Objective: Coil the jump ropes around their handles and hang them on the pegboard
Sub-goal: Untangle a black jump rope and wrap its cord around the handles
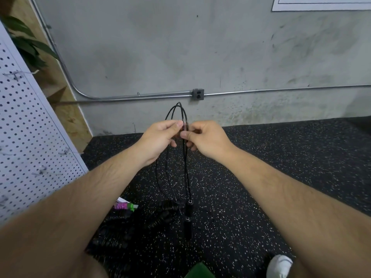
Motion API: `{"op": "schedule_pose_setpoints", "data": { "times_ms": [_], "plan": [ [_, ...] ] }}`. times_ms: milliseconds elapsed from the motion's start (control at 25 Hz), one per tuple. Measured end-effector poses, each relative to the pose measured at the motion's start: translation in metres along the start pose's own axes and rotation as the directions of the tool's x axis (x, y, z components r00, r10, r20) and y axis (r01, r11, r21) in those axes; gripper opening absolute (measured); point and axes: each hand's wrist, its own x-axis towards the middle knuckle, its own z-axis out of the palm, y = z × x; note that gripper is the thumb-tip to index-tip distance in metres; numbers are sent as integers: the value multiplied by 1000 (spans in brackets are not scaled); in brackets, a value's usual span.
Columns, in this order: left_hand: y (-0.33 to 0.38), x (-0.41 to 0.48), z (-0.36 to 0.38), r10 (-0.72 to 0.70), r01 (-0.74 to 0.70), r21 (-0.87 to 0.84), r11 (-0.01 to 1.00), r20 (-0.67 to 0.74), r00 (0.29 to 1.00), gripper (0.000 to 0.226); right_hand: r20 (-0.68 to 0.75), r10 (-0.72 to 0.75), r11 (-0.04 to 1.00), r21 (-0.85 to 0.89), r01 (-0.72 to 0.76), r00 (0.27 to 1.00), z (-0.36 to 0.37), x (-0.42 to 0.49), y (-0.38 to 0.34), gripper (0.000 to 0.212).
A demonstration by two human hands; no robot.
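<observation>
Forearms [76, 207] reach far to where left hand [158, 139] and right hand [208, 140] pinch the folded black jump rope [185, 163], handles [188, 223] dangling near the floor; best keep loops even and pinched tight while wrapping.

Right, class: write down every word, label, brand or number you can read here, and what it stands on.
No readable text anywhere.
white sheet on the wall: only a thin border line, no words in view.
pink and green packet on the floor: print too blurred to read.
jump rope handles: no marking can be made out.
</observation>
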Motion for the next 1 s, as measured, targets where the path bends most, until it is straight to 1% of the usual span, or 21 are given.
{"op": "schedule_pose_setpoints", "data": {
  "times_ms": [80,160,200,280,320,360,400,440,480,520,560,600,680,760,840,880,920,1000],
  "plan": [
    [-8,-7,0,-65,53,112,992,99,993,29,-49,3,999,44,-1,999,-9,2,-7,15],
    [-12,-15,7,-87,27,268,963,212,973,24,-81,11,991,135,0,997,-17,4,-10,14],
    [-12,-18,13,-78,2,326,945,221,972,20,-94,7,986,168,9,996,-20,5,-10,14],
    [-8,-15,20,-30,-16,363,931,122,992,14,-77,15,985,172,-1,997,-22,4,-7,15],
    [-5,-12,21,1,-19,346,938,51,999,15,-28,40,986,160,-35,999,-23,3,-4,14],
    [0,-8,22,33,-27,296,955,-15,999,17,50,71,991,113,-77,996,-23,0,0,17],
    [5,-5,21,56,-40,225,974,-65,996,18,141,97,995,24,-101,985,-21,-2,5,21],
    [10,-3,22,69,-56,143,988,-90,993,18,230,115,992,-74,-101,966,-17,-5,11,22],
    [15,-2,22,83,-76,78,994,-99,992,18,295,123,988,-131,-88,947,-13,-8,16,18],
    [18,-1,22,98,-94,45,995,-99,990,18,319,116,988,-134,-77,940,-10,-10,20,10],
    [20,0,23,108,-105,35,994,-98,989,18,305,103,991,-116,-71,947,-7,-10,22,3],
    [19,1,22,109,-105,41,994,-101,989,18,259,87,993,-98,-64,962,-5,-8,23,6],
    [14,0,18,51,-44,89,995,-80,996,21,146,54,996,-80,-43,988,-5,-2,21,12],
    [5,-7,14,-34,28,218,976,25,999,24,44,25,998,-51,-23,999,-7,3,14,18],
    [-4,-16,17,-84,23,369,929,149,985,22,-20,26,1000,15,-26,999,-10,8,7,22],
    [-7,-18,19,-87,9,421,907,168,982,18,-42,22,998,55,-19,999,-12,9,3,23],
    [-9,-18,22,-74,1,439,899,150,986,15,-63,10,995,95,-4,998,-13,10,1,24],
    [-5,-14,26,-28,-3,401,916,70,997,14,-70,6,989,149,5,998,-16,10,0,25]
  ]
}}
